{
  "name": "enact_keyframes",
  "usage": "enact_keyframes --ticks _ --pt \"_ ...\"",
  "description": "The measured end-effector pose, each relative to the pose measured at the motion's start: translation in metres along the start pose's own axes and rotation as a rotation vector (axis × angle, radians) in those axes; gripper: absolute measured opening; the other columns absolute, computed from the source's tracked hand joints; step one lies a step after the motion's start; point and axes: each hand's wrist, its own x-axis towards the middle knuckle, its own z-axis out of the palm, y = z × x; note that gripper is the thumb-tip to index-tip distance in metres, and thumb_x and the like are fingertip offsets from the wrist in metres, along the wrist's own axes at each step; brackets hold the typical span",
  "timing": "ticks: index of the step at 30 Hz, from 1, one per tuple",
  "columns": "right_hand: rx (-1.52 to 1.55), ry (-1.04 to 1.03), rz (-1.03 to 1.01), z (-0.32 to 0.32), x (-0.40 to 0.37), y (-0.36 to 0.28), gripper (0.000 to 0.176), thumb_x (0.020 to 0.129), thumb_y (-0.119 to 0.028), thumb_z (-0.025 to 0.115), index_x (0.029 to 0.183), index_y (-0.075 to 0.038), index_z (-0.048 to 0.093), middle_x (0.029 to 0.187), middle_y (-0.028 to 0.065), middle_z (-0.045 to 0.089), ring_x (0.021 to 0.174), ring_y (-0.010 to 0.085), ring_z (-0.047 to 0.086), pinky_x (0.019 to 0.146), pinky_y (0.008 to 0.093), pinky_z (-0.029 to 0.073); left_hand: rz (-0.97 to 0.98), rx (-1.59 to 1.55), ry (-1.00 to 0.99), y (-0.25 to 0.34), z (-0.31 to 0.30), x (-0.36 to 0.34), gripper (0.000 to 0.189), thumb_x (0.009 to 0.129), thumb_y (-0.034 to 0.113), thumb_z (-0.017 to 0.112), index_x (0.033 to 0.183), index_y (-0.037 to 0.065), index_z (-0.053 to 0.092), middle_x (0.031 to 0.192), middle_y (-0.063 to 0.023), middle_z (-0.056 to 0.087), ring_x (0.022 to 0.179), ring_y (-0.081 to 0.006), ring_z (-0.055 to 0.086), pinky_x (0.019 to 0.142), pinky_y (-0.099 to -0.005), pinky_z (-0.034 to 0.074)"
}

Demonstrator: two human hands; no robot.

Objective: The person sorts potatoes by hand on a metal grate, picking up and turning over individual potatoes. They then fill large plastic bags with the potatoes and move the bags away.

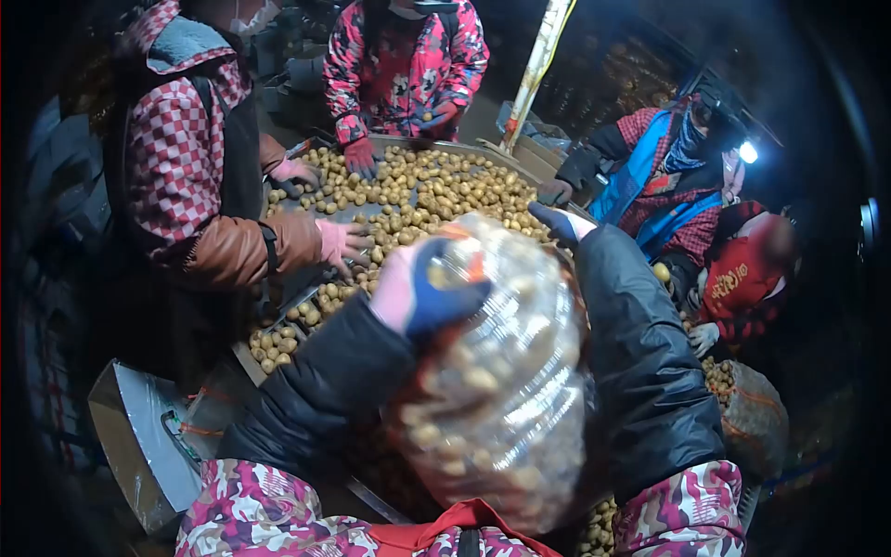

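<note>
A large clear plastic bag of potatoes (506,371), slightly blurred, stands tilted in front of my chest, between my arms. My left hand (432,290), in a pink and blue glove, is closed on the upper left of the bag, by an orange-red strip. My right hand (564,224), in a dark blue and whitish glove, is at the bag's upper right edge; its fingers are partly hidden but seem to grip the plastic. Beyond the bag, many loose small potatoes (408,190) cover a metal sorting table (478,153).
On the left, a co-worker's pink-gloved hand (342,243) reaches over the potatoes. Another person's red-gloved hand (360,158) rests at the far side. Two people work at right, near another filled bag (754,418). An open cardboard box (153,446) stands at lower left; a pole (536,74) rises behind.
</note>
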Motion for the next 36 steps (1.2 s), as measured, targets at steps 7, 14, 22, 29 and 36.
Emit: enact_keyframes --ticks 7,14,22,29,36 --pt "0.077 -0.478 -0.302 -0.037 -0.044 0.023 0.046 0.093 -0.032 0.069 0.128 -0.002 0.065 0.121 0.0115 0.067 0.108 0.0177 0.061 0.094 0.0356 0.05 0.576 0.087 -0.146 0.102 0.048 -0.046 0.049 0.071 0.02 0.088 0.108 0.001 0.064 0.093 -0.0154 0.067 0.085 -0.0321 0.068 0.077 -0.0389 0.055" --pt "0.909 0.049 -0.158 -0.086 -0.111 0.073 0.052 0.103 -0.04 0.045 0.132 0.001 0.059 0.126 0.0192 0.066 0.109 0.0298 0.067 0.102 0.0419 0.051 0.747 0.014 -0.252 0.077 0.045 -0.027 0.054 0.07 0.019 0.079 0.119 0.004 0.06 0.103 -0.0189 0.063 0.094 -0.0401 0.064 0.083 -0.0486 0.052" --pt "0.397 0.676 -0.442 -0.085 -0.058 0.064 0.026 0.096 -0.02 0.067 0.115 -0.001 0.066 0.103 0.0062 0.068 0.095 0.0169 0.062 0.089 0.0304 0.049 0.271 0.497 0.379 -0.089 0.055 0.078 0.051 0.084 0.022 0.073 0.129 0.003 0.059 0.12 -0.0229 0.064 0.11 -0.0368 0.063 0.097 -0.0411 0.051" --pt "0.191 0.377 -0.249 -0.074 -0.169 0.185 0.033 0.098 -0.03 0.063 0.115 -0.002 0.067 0.102 0.0023 0.067 0.093 0.0121 0.059 0.087 0.0288 0.048 -0.276 -0.048 0.379 -0.193 -0.039 -0.083 0.05 0.099 0.013 0.06 0.141 -0.008 0.043 0.117 -0.0171 0.065 0.108 -0.0207 0.063 0.091 -0.0347 0.051" --pt "0.725 0.159 0.148 -0.025 -0.275 0.322 0.059 0.102 -0.053 0.048 0.108 0.001 0.07 0.1 0.0091 0.072 0.089 0.0183 0.067 0.084 0.0331 0.052 -0.697 -0.317 -0.191 -0.122 0.049 -0.332 0.039 0.104 0.033 0.051 0.113 -0.002 0.066 0.1 -0.0073 0.07 0.087 -0.0128 0.062 0.074 -0.0319 0.05"
